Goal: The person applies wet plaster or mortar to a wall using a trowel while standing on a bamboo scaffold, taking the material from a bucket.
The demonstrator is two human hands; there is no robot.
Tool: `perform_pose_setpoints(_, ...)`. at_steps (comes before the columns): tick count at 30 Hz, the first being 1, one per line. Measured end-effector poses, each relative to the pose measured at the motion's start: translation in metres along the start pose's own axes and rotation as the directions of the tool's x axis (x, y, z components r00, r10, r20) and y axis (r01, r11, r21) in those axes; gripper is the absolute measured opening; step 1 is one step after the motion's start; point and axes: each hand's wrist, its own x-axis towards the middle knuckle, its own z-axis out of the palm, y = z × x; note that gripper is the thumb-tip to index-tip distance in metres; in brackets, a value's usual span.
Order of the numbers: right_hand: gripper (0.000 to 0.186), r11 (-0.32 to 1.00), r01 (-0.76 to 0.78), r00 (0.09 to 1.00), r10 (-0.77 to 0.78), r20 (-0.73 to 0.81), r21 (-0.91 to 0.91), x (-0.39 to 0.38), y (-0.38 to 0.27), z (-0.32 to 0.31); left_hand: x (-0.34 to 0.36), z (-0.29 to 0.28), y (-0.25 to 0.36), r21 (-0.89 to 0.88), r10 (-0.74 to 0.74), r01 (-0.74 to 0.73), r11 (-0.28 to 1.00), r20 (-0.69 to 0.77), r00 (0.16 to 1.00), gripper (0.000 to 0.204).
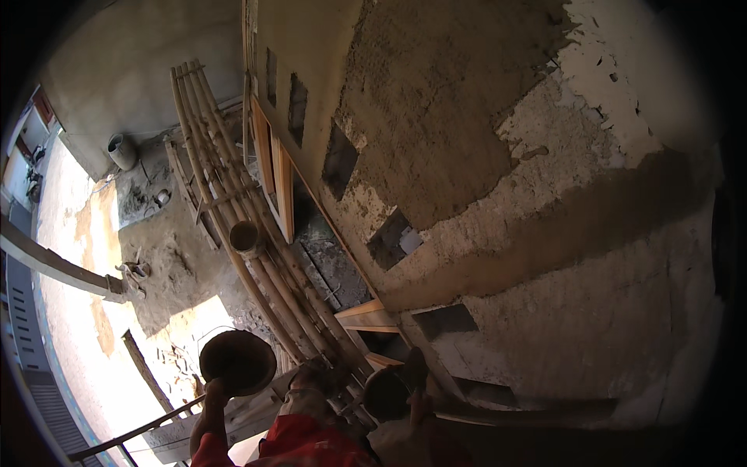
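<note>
The pan (240,360), probably stiff and weighty, is best gripped at its rim, as by the left hand (215,387), while a dark tool (416,369) is held by the right hand (420,406).

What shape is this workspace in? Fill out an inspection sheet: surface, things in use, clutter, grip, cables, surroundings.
Surface: long wooden poles laid side by side.
Things in use: dark round container at the left hand; dark bucket beside the right hand; dark tool, kind unclear.
Clutter: second bucket standing on the poles; grey bucket on the floor.
Grip: left hand holds the container's near edge; right hand at the tool, closure too dark to tell.
Cables: nothing seen for certain.
Surroundings: patchily coated wall with dark rectangular openings; sunlit ground at left.
</note>
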Motion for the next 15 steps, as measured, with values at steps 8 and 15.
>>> perform_pose_setpoints(8,0.044,0.840,0.347,0.938,-0.321,0.132,-0.417,0.059,0.031,-0.011,0.005,-0.010,-0.008,-0.109,-0.358,0.400,0.910,0.279,0.891,0.034)
perform_pose_setpoints(15,0.051,0.864,0.334,0.939,-0.271,0.212,-0.377,0.029,-0.066,-0.032,-0.008,0.000,-0.036,-0.117,-0.393,0.452,0.884,0.334,0.857,0.040)
